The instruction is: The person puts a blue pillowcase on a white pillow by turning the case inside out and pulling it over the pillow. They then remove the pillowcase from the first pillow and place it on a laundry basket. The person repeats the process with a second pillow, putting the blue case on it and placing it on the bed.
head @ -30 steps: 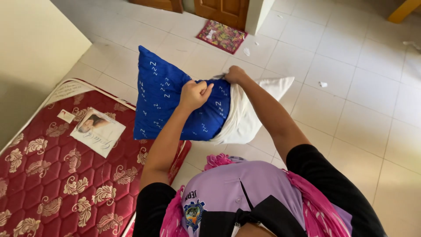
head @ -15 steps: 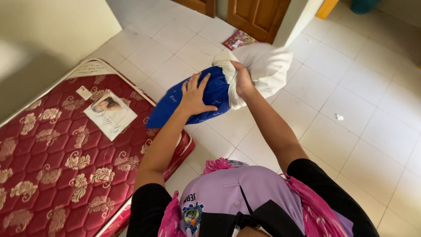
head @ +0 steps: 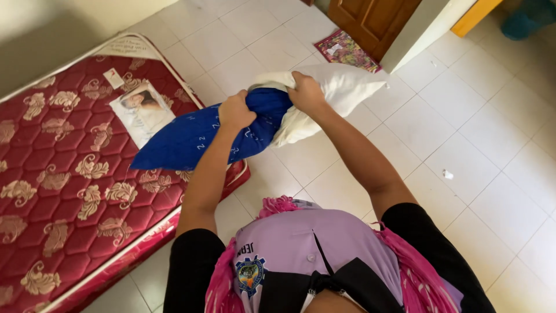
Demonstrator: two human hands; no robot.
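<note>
I hold a blue pillow [head: 194,139] with small white marks in the air in front of me. A white pillowcase [head: 336,95] covers its right end. My left hand [head: 236,111] grips the blue pillow near its middle. My right hand [head: 306,91] is clenched on the gathered edge of the white pillowcase, right beside the left hand. The pillow's blue end points left and hangs over the corner of a red patterned mattress [head: 63,185].
The mattress lies on a white tiled floor [head: 463,127] and carries a paper label [head: 142,110]. A small colourful mat [head: 346,49] sits before a wooden door [head: 370,20]. A scrap of litter [head: 447,174] lies on the tiles at right.
The pillow has swung down and leftward to lie nearly level, blue end over the mattress. More blue shows outside the white case than a second ago, and both hands sit closer together.
</note>
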